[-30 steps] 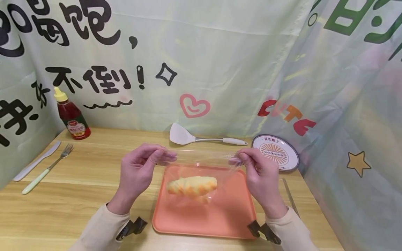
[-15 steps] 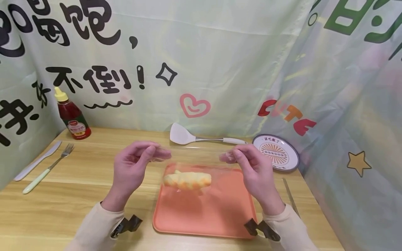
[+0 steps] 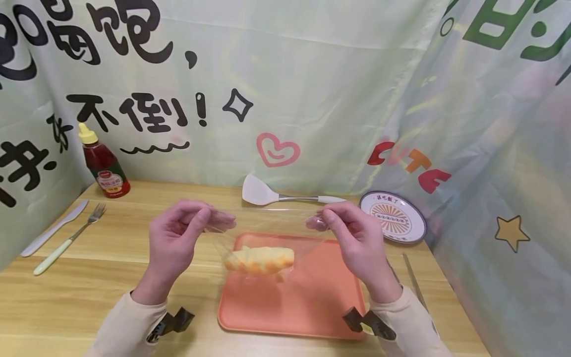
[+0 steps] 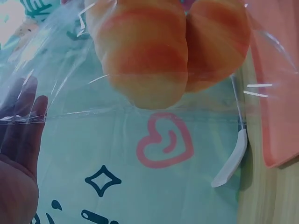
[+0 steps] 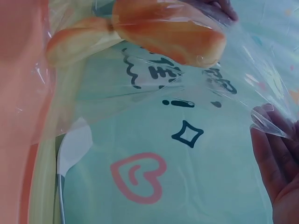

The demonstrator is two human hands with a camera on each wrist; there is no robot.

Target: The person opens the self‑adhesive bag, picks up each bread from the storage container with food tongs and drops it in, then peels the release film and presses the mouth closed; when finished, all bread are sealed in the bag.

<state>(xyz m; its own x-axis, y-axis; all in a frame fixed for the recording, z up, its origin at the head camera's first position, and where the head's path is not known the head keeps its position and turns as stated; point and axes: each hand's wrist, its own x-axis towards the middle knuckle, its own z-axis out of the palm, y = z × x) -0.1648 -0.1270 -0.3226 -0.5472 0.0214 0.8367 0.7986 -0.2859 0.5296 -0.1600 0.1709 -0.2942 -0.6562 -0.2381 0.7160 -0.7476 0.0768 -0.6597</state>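
A clear plastic bag (image 3: 267, 225) is stretched between both hands above the orange tray (image 3: 294, 307). My left hand (image 3: 176, 243) pinches its upper left corner between thumb and fingers. The upper right corner is pinched by my right hand (image 3: 359, 243). Low in the bag lies a golden-brown bread roll (image 3: 260, 260), hanging over the tray's left half. Both wrist views show a second bread piece (image 4: 217, 44) beside it; in the right wrist view the two breads (image 5: 168, 32) press against the film. Fingers of the left hand (image 4: 23, 154) show through the plastic.
A white spatula (image 3: 259, 192) lies at the back beside a patterned plate (image 3: 392, 217). Far left are a sauce bottle (image 3: 106, 168), a knife (image 3: 55, 228) and a fork (image 3: 71, 240). Thin sticks (image 3: 417, 282) lie by the right forearm. Printed cloth (image 3: 334, 99) surrounds the table.
Both hands have shifted left, carrying the bag and bread with them, and the left hand has moved farther, so the gap between them is wider. The tray and tableware have stayed put.
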